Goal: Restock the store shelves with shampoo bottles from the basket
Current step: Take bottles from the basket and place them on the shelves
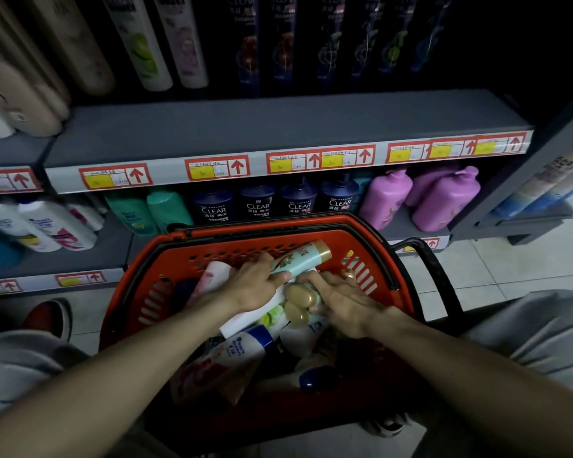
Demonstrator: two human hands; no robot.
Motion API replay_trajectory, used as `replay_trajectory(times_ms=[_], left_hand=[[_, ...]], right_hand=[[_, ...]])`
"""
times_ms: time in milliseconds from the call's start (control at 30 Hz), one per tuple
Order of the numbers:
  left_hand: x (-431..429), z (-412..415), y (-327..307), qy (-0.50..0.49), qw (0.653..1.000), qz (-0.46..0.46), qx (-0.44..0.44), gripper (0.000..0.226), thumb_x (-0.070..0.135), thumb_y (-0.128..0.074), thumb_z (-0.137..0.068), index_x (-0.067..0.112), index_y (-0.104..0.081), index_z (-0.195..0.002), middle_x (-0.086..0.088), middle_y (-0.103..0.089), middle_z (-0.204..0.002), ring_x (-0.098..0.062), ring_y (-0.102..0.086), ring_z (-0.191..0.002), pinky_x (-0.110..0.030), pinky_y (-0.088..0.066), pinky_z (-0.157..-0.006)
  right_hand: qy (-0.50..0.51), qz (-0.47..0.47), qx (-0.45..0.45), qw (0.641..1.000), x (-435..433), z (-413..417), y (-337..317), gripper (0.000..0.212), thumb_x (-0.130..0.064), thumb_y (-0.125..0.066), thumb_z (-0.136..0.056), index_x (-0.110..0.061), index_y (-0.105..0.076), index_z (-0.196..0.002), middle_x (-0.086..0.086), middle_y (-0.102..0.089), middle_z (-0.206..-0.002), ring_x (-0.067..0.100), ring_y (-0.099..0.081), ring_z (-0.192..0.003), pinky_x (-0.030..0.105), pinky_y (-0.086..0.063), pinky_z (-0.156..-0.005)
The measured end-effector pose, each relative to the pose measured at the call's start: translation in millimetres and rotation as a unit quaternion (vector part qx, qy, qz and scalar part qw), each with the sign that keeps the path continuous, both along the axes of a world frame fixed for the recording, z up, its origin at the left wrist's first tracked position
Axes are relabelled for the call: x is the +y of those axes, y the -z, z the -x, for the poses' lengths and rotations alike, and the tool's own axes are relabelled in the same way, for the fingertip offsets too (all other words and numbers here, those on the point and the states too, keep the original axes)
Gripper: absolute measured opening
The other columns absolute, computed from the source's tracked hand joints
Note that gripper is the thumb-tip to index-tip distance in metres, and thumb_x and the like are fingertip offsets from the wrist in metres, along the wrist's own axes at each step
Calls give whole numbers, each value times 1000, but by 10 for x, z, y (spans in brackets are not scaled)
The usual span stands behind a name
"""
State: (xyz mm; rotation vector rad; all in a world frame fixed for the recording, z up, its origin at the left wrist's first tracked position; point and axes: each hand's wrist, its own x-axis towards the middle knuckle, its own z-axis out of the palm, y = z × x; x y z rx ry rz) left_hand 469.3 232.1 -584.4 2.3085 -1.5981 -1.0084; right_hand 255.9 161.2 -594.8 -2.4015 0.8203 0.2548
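The fingers of the left hand [255,285] were curled round the lower body of a pale teal bottle [300,261], gripping it. The bottle lay tilted, its long axis running from that hand up and to the right. Its gold cap pointed toward the far rim of the basket and the shelving beyond. The right hand [341,300] was just beside it, fingers bent over gold-capped bottles [300,300] lying in the pile; whether they gripped one could not be told. The left hand was the nearer to the teal bottle and the one holding it.

Both hands were inside a red plastic basket [311,224] heaped with bottles lying at mixed angles. Ahead and above it ran a grey shelf [278,127] with a bare front strip, a likely place for the bottle. Below that shelf, dark blue bottles [258,204] read "CLEAR" in white. Price tags [217,168], red-bordered with yellow patches and upward arrows, carried writing too small to read.
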Motion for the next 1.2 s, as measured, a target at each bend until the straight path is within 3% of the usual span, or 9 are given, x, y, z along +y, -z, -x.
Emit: replay_trajectory(times_ms=[133,267,400,500,600,700,800,867,1200], left_hand=[[-9,-15,-83,-51,998,15,39,56,53,-70,-92,18,-52,-133,-3,-65,-123,-25,-63,-110,-39,-53,-92],[8,-68,-136,-72,994,19,75,51,46,-78,-86,19,-62,-126,0,-69,-117,-24,-66,-110,-44,-54,-95],[4,-82,-233,-83,987,42,132,39,43,-81,-84,19,-66,-111,4,-73,-104,-16,-70,-97,-38,-57,-87],[5,-47,-381,-167,956,79,229,39,43,-84,-83,23,-62,-109,4,-75,-102,-16,-72,-94,-36,-58,-77],[42,-19,-559,-208,919,149,299,34,33,-83,-85,24,-61,-110,1,-75,-103,-17,-74,-96,-32,-58,-76],[96,3,-707,-208,893,210,340,36,25,-82,-87,28,-61,-116,4,-74,-108,-9,-72,-100,-27,-58,-80],[141,3,-774,-197,886,232,350,39,22,-82,-87,31,-60,-118,6,-75,-110,-4,-72,-100,-28,-60,-81],[172,-21,-795,-203,885,237,345,39,23,-83,-86,28,-60,-117,6,-75,-109,-5,-73,-98,-25,-59,-77],[385,-145,-941,-278,841,262,384,36,44,-78,-87,30,-64,-117,6,-75,-110,-4,-74,-94,-31,-58,-81]], right_hand=[[76,-48,-57,994,15,16,-64,54,-43,-51,-100,-61,-21,-142,-5,-45,-149,31,-43,-132,55,-33,-112],[152,-121,-187,963,-7,5,-190,33,-55,-48,-99,-61,-37,-129,-7,-66,-118,24,-66,-107,43,-53,-92],[255,-273,-316,872,-59,-152,-382,38,-64,-54,-94,-43,-56,-125,-11,-74,-111,11,-73,-103,37,-61,-84],[320,-383,-374,782,-73,-298,-523,57,-77,-51,-84,-39,-66,-123,-4,-76,-116,19,-74,-107,45,-62,-82],[358,-426,-391,733,-134,-372,-655,69,-76,-41,-91,-17,-73,-111,10,-76,-95,26,-74,-85,44,-61,-78],[368,-465,-358,721,-153,-439,-776,69,-74,-50,-92,-9,-70,-104,12,-71,-84,27,-69,-74,42,-59,-74],[354,-426,-321,768,-80,-545,-836,73,-62,-85,-69,-14,-60,-118,7,-76,-95,23,-73,-76,35,-58,-65],[392,-404,-305,768,-16,-611,-853,88,-49,-97,-56,-16,-49,-122,12,-73,-100,22,-72,-72,32,-57,-60],[395,-493,-359,687,-11,-623,-1148,51,-46,-81,-80,-7,-65,-110,8,-57,-78,20,-57,-64,36,-51,-63]])
